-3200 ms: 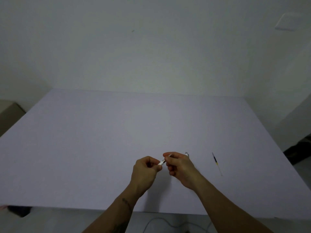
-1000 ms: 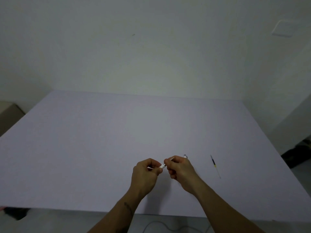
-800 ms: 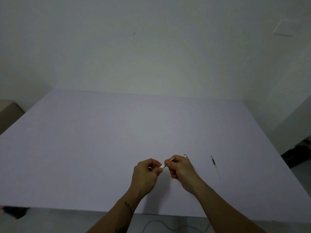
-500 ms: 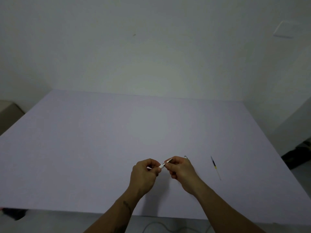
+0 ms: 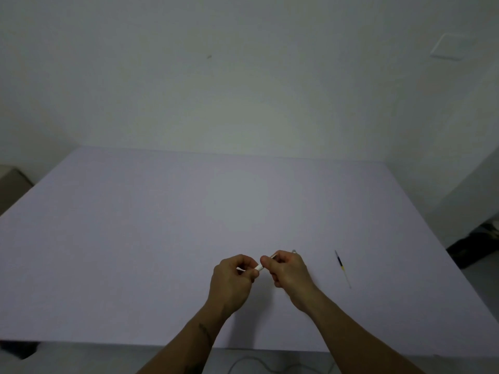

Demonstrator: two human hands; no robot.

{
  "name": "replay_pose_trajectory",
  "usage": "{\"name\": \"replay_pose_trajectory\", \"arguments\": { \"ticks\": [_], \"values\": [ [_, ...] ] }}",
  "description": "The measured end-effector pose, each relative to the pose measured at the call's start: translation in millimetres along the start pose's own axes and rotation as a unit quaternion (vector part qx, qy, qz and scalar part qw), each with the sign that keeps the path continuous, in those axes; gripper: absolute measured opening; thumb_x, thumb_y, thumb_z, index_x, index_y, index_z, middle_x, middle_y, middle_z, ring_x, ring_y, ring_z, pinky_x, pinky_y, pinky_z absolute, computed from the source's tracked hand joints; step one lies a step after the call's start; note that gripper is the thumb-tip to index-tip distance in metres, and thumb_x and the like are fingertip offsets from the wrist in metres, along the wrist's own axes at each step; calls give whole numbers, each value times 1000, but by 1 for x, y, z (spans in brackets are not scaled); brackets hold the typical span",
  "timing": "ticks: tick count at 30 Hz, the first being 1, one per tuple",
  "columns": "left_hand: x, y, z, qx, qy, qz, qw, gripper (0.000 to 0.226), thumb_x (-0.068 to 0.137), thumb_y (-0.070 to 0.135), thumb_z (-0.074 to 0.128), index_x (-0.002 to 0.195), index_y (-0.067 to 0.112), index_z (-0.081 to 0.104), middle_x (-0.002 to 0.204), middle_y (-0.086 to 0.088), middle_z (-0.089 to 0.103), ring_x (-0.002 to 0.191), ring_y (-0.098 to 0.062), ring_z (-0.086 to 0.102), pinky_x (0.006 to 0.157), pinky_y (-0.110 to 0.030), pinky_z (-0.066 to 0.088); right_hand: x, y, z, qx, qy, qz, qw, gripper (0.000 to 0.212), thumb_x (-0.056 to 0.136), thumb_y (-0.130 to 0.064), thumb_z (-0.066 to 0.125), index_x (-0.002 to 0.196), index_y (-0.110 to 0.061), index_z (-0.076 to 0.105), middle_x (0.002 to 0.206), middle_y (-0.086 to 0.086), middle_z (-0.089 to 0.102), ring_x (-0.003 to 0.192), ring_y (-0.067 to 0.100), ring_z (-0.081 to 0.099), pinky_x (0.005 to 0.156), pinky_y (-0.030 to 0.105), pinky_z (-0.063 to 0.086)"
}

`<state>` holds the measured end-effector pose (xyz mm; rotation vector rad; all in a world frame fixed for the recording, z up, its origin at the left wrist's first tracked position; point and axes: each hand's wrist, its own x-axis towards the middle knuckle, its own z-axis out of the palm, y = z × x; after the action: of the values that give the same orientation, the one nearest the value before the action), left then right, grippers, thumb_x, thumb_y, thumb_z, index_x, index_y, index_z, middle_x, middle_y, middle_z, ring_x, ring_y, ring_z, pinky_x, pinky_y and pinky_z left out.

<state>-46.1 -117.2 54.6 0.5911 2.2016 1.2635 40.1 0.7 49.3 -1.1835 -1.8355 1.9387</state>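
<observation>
Over the near middle of the pale lilac table, both my hands hold a slim white pen. My left hand pinches its lower left end, with fingers curled round it. My right hand grips the upper right part, and a grey tip sticks out behind its knuckles. Only a short white stretch of the pen shows between the two hands. A thin ink refill, dark at its far end with a yellow band and a clear near end, lies flat on the table to the right of my right hand.
Plain white walls stand behind and to the right of the table. A beige box sits off the left edge. Dark objects lie on the floor at the right. A cable runs on the floor below the near table edge.
Both hands have stayed together at the same spot, still gripping the pen. The visible gap of pen between them has grown slightly shorter. The refill has not moved.
</observation>
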Motion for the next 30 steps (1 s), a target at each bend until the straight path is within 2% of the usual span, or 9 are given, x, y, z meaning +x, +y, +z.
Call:
{"name": "replay_pose_trajectory", "arguments": {
  "ticks": [3,4,7,13,15,18,23,27,30],
  "values": [
    [-1,0,2,2,3,-1,1000,6,84,12,71,85,18,72,84,1,70,78,-17,66,69,-24,53,-3,3,-3,49,-28,12,998,4,86,-13,69,84,-11,73,61,0,62,55,11,53,51,23,45],
    [-1,-1,3,3,5,-2,1000,7,83,12,72,84,19,72,84,1,69,78,-16,65,69,-24,53,-3,5,-4,58,-29,14,998,7,86,-8,69,87,-11,75,64,1,64,59,12,56,53,24,46],
    [-1,-3,6,8,10,-4,1000,13,81,12,74,79,24,70,79,6,68,75,-13,63,63,-18,48,-3,7,-6,40,-13,12,999,11,86,-4,68,82,-10,76,60,0,64,60,13,56,55,25,47],
    [-2,-2,10,32,28,20,999,24,80,13,74,74,35,65,76,16,67,72,-6,64,61,-14,46,-4,8,-5,56,-10,29,998,11,88,-15,69,80,-7,70,59,2,58,53,12,50,50,23,43],
    [-2,-2,10,44,37,31,998,24,80,13,75,75,34,66,75,16,67,71,-5,64,61,-13,46,-4,9,-7,75,-18,34,996,5,88,-8,67,87,-6,72,63,4,61,59,14,53,53,24,46],
    [-3,-2,11,66,42,49,996,17,81,12,74,80,28,69,77,11,69,69,-8,65,63,-16,49,-4,11,-12,90,-13,39,995,13,88,0,64,90,-6,75,66,5,64,63,17,55,56,27,47],
    [-5,-2,12,95,39,71,992,11,83,12,72,89,21,72,86,5,72,76,-11,65,73,-22,54,-3,14,-12,30,8,27,999,12,90,-12,66,79,-8,71,56,-1,58,54,12,50,49,21,43],
    [-3,-4,10,98,38,75,992,12,83,11,72,88,22,71,82,9,69,74,-7,64,67,-12,47,-3,14,-14,28,-18,20,999,8,88,-11,66,83,-10,72,57,-2,61,52,8,51,49,21,43],
    [-3,-7,10,96,31,70,992,14,82,11,72,87,24,70,80,12,66,73,-5,63,65,-9,44,-1,13,-16,3,-2,14,1000,9,85,-8,69,80,-11,75,55,-3,60,51,9,50,47,21,41]
  ]
}}
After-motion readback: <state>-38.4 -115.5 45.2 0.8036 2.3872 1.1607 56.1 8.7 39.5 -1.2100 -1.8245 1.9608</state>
